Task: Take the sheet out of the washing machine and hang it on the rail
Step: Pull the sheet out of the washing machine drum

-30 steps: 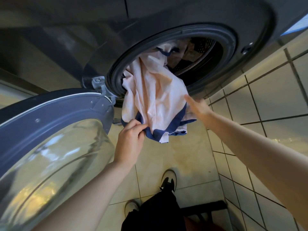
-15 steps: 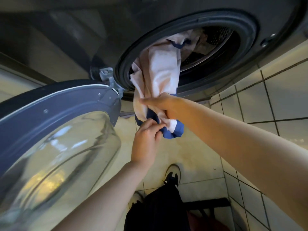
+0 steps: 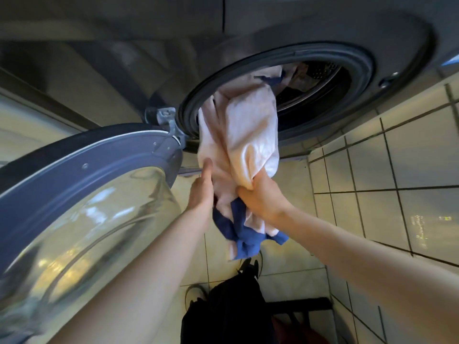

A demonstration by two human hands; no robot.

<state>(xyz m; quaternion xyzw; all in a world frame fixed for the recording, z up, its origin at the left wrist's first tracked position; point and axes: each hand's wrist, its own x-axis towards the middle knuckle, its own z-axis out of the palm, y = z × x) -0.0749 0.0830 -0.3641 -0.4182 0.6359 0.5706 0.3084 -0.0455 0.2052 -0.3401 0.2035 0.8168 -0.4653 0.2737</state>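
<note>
The round glass door [image 3: 87, 194] of the washing machine [image 3: 323, 26] stands swung open on the left. Just beside it the left hand [image 3: 201, 192] holds the sheet [image 3: 250, 125], its thumb laid up the cloth and its fingers hidden behind. The pale pink sheet spills from the drum mouth, partly inside, and its blue border dangles below both hands above the tiled floor [image 3: 293, 259]. The right hand [image 3: 262, 197] clutches a bunched fold, fingers curled round it.
</note>
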